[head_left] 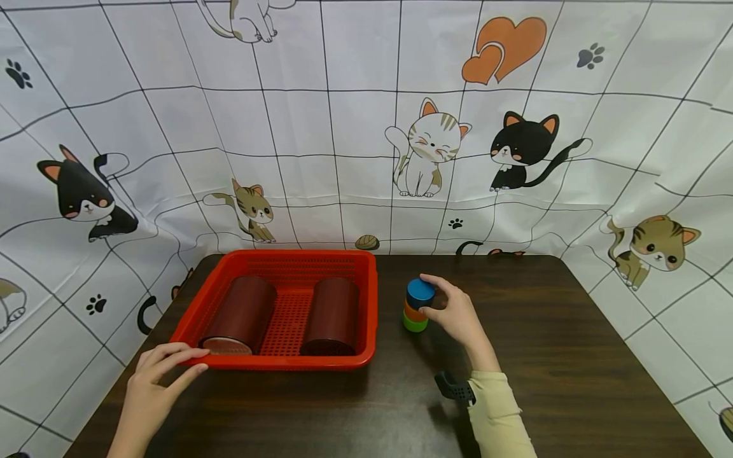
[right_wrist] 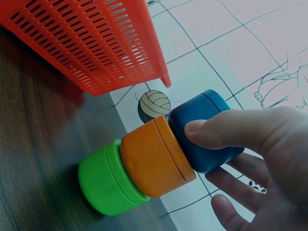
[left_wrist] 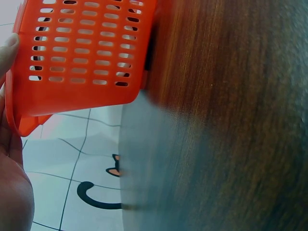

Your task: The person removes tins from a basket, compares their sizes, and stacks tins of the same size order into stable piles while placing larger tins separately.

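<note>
Cat-print cloth (head_left: pixel 355 127) backs the table (head_left: pixel 572 356); lower left, the left hand (head_left: pixel 151 381) pinches the basket (head_left: pixel 286 362); right of centre, the right hand (head_left: pixel 460 315), fingers curled, grips a blue jar (head_left: pixel 420 291) atop orange and green jars (right_wrist: pixel 154 156).

You have free surface (head_left: pixel 584 343) well right of the stack of jars (right_wrist: pixel 151 161). Leftward, a narrow lane separates it from the red basket (head_left: pixel 275 363), whose wall blocks your low path. Inside, the left cylinder (head_left: pixel 243 312) and right cylinder (head_left: pixel 332 312) leave a gap, its depth hard to judge. Behind, the patterned sheet (head_left: pixel 361 127) stops you.
</note>
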`<state>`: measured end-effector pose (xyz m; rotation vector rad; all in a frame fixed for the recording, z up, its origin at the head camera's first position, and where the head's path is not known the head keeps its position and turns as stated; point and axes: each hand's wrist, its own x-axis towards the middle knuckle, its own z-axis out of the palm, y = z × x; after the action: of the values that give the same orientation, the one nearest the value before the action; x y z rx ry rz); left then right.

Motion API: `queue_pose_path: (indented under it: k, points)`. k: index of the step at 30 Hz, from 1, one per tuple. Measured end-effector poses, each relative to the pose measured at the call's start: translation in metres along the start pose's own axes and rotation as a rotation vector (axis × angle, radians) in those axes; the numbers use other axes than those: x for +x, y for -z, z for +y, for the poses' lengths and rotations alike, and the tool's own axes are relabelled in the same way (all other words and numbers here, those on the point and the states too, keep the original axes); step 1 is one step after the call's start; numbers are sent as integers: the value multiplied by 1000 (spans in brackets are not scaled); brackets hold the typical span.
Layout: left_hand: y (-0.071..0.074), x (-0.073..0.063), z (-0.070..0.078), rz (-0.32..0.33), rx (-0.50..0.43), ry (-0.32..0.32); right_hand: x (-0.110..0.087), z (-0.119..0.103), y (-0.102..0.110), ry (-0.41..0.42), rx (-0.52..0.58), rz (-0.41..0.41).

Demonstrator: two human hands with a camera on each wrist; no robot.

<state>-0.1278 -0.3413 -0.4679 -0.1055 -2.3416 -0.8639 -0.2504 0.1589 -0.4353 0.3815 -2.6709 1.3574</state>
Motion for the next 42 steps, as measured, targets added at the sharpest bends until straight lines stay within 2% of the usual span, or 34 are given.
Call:
queue_pose_path:
  k: [16,42]
  points:
    - [0,0,-2,-13,12,25,-1,-1,0,13,-42,-9]
    - [-1,0,-3,-4,13,2,0,3,1,25,-24,-35]
